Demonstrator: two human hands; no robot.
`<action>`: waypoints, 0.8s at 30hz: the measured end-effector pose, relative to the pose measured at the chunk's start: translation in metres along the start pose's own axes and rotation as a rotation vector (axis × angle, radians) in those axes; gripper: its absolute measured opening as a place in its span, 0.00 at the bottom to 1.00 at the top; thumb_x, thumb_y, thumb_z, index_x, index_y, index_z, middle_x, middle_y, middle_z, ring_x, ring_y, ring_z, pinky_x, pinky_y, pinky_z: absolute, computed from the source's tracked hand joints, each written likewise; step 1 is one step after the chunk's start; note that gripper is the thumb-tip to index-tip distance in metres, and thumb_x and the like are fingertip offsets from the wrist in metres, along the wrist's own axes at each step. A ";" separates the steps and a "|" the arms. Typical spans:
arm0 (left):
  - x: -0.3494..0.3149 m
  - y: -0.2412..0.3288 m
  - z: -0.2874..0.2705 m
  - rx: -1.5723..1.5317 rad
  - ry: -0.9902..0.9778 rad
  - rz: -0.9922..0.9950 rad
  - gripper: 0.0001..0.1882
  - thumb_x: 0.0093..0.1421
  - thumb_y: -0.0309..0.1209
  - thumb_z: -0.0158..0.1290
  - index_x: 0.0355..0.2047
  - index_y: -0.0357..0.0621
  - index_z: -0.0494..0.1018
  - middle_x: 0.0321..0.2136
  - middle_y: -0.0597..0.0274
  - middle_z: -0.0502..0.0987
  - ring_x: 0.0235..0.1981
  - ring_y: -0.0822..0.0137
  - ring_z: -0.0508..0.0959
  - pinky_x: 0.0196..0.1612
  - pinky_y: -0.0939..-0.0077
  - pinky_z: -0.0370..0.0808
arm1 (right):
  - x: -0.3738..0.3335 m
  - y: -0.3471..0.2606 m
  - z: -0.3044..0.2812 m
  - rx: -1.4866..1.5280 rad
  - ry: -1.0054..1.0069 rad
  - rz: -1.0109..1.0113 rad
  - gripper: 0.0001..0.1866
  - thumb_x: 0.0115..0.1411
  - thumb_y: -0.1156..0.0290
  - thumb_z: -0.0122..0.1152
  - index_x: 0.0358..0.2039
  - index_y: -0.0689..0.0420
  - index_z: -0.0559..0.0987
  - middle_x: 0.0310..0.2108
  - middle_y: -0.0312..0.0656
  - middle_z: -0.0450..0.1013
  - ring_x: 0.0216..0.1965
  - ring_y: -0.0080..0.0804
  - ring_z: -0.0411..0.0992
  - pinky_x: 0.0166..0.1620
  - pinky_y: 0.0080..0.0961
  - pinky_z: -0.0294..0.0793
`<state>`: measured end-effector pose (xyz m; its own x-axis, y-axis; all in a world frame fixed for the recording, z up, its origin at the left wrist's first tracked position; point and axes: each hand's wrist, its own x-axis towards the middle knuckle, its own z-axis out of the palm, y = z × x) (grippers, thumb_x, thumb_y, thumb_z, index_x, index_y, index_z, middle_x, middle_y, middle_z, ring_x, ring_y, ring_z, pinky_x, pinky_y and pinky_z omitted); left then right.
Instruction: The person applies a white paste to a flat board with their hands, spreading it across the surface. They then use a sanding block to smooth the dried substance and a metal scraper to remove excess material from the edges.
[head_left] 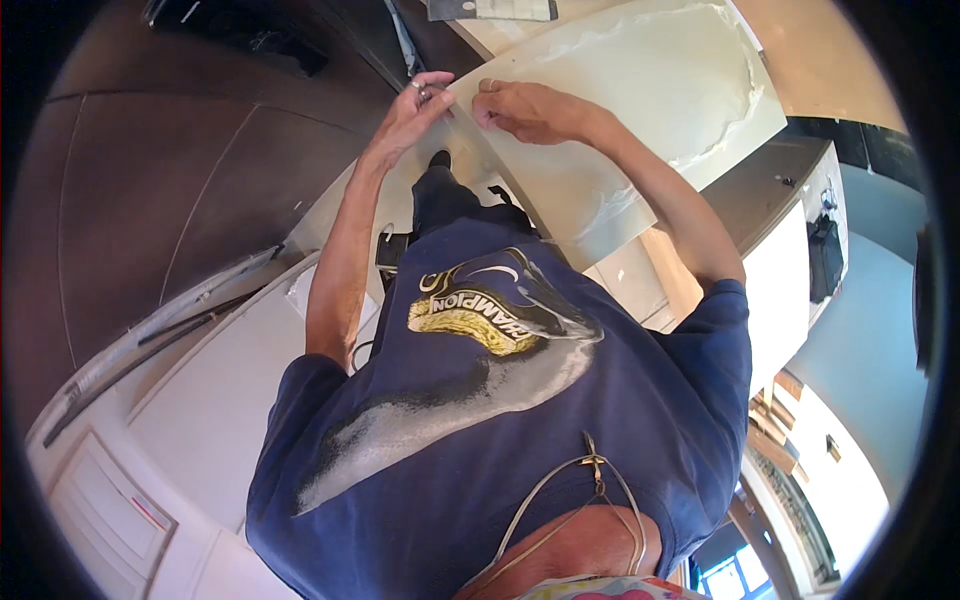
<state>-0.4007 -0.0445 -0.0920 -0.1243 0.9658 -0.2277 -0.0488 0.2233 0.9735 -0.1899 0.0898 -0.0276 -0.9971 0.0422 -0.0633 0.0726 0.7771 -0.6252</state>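
Note:
A large pale board [620, 90] lies in front of me, with a wrinkled, whitish film or coating along its far and right edges. My right hand [525, 112] is over the board's left part, its fingers curled together in a pinch; whatever they hold, if anything, is too small or hidden to name. Just past the board's left edge, my left hand [410, 122] has its fingers bent but apart, with a ring on one of them. Nothing shows in the left hand. A narrow gap separates the two hands.
Dark brown panels [150, 200] stand on the left, above a white cabinet-like surface [215, 400]. A grey-topped white unit [770, 190] is right of the board. A grey flat piece [495, 10] rests at the far edge. My shoe [440, 158] shows below the hands.

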 end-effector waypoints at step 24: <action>0.036 0.035 0.077 0.754 -0.585 0.831 0.08 0.60 0.32 0.64 0.40 0.54 0.84 0.46 0.68 0.77 0.56 0.60 0.73 0.72 0.47 0.54 | -0.097 -0.025 0.022 0.446 0.455 0.564 0.07 0.66 0.81 0.49 0.43 0.57 0.69 0.33 0.46 0.70 0.36 0.42 0.69 0.41 0.40 0.68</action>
<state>-0.3307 0.0077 -0.0645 0.6190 0.7211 0.3112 0.4323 -0.6436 0.6316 -0.0941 0.0526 -0.0229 -0.7138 0.6715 -0.1988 0.4687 0.2471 -0.8481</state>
